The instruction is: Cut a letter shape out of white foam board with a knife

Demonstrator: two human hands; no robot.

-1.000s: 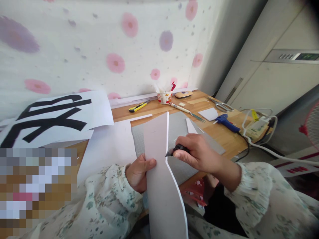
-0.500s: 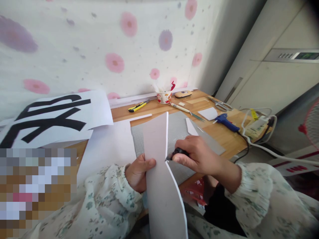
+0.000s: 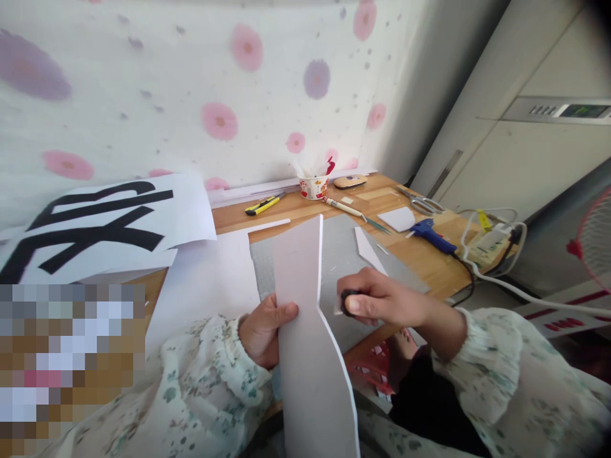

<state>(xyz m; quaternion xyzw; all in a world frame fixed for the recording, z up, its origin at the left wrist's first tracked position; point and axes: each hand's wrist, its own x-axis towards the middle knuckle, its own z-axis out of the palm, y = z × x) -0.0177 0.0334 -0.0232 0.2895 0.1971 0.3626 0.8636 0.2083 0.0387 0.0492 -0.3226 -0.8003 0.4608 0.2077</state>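
A tall white foam board piece (image 3: 312, 375) with a wavy right edge stands upright in front of me. My left hand (image 3: 270, 324) is closed on its left edge, thumb on the near face. To the right of the board, my right hand (image 3: 377, 298) is closed around a black-handled cutter (image 3: 351, 302). Its blade end points toward the notch in the board's right edge, with a small gap between them. Most of the cutter's handle is hidden in my fist. Beneath both lies a grey cutting mat (image 3: 341, 245).
A yellow utility knife (image 3: 265, 205), a printed paper cup (image 3: 314, 187), a computer mouse (image 3: 351, 182), scissors (image 3: 422, 201) and a blue glue gun (image 3: 434, 235) lie along the table's back and right. White sheets with black strokes (image 3: 105, 222) cover the left. A cable (image 3: 534, 298) runs right.
My right hand has drawn the cutter back to the right, off the board's edge. The left hand and the board have stayed nearly still.
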